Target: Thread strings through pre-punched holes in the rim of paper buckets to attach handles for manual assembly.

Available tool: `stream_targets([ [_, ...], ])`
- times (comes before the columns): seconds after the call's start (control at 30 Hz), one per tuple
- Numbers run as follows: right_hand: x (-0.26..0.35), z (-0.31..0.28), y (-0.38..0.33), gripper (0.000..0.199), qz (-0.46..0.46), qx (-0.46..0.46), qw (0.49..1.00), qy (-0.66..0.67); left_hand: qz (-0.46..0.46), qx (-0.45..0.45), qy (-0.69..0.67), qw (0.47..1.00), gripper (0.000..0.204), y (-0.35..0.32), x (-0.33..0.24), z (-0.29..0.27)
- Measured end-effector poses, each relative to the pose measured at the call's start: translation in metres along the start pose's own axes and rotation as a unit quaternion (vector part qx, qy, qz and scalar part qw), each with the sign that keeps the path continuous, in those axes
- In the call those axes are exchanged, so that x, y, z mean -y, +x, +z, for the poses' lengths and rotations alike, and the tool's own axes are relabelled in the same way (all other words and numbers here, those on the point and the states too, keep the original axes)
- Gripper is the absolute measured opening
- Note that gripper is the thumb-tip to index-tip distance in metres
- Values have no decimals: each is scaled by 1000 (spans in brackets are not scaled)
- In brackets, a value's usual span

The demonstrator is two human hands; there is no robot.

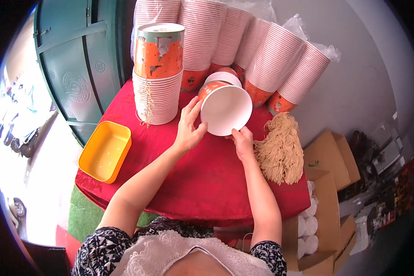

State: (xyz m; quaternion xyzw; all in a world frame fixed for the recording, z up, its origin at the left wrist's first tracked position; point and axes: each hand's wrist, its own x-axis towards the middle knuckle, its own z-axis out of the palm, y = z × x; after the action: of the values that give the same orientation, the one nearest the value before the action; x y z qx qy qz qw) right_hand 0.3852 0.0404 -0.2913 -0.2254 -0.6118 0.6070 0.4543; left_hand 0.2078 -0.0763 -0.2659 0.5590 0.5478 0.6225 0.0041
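A paper bucket [226, 110], white inside and orange outside, is tilted with its open mouth toward me above the red-covered table. My left hand [189, 126] supports its left side, fingers along the outer wall and thumb by the rim. With thumb and fingertips, my right hand [243, 141] pinches the lower right rim. Another bucket [225, 79] shows partly behind it, mostly hidden. To the left stands a nested bucket stack [158, 101], topped by an upside-down orange and green bucket [158, 57]; thin beige strings [146, 103] hang down its side. Beige strings lie in a bundle [283, 149] right of my right hand.
Several tall plastic-wrapped bucket stacks [273, 60] line the back of the table [207, 188]. A yellow plastic basket [108, 138] sits at the left edge. Open cardboard boxes [326, 202] with white rolled items stand at the lower right. A green metal door [78, 69] is at the left.
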Motion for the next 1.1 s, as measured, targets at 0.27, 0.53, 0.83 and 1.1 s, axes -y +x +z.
stream_targets([
  [0.27, 46, 53, -74, 30, -207, 103, 850, -474, -57, -126, -97, 986, 62, 6, -4, -25],
  [0.53, 87, 90, -85, 46, -410, 124, 688, -585, -9, -86, 8, 996, 54, 18, -37, -57],
  [0.83, 40, 101, -50, 5, -428, 54, 784, -446, 69, -103, -58, 991, 34, -2, -35, -44],
  [1.1, 28, 97, -58, 30, -148, 11, 985, -84, 172, -62, 86, 980, 44, -26, -33, -48],
])
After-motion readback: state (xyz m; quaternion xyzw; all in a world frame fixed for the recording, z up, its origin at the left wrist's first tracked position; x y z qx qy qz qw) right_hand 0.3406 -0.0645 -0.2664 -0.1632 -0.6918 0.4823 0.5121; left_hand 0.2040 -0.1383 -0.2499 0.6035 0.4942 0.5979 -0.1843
